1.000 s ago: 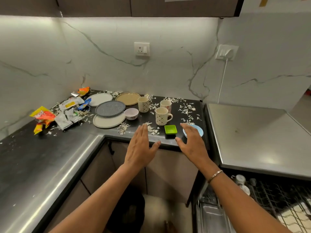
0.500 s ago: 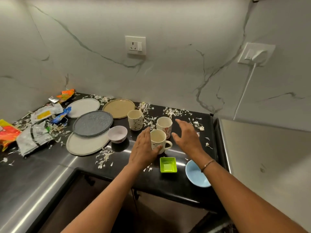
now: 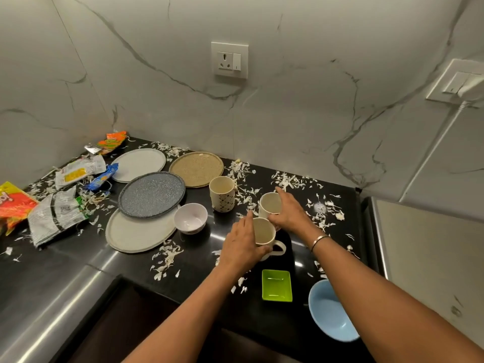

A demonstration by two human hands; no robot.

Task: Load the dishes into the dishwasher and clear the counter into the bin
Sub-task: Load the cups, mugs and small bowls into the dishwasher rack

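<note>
Three cream mugs stand upright on the black counter (image 3: 204,260). My left hand (image 3: 242,247) wraps the near mug (image 3: 264,233), whose handle points right. My right hand (image 3: 289,210) closes around the mug behind it (image 3: 269,203). The third mug (image 3: 222,193) stands free to the left. Left of the mugs lie a white small bowl (image 3: 190,217), a grey speckled plate (image 3: 152,193) on top of a cream plate (image 3: 138,235), a white plate (image 3: 138,163) and a tan plate (image 3: 196,169). A green square dish (image 3: 277,285) and a blue bowl (image 3: 328,311) sit near the front edge.
Snack wrappers (image 3: 56,213) are piled at the far left corner, and white paper shreds (image 3: 293,180) litter the counter. A steel surface (image 3: 429,258) adjoins on the right. A wall socket (image 3: 230,60) and a plugged-in cable (image 3: 445,127) are on the marble wall.
The view moved closer to the counter. Both hands went from hovering open above the front edge to closing around two mugs.
</note>
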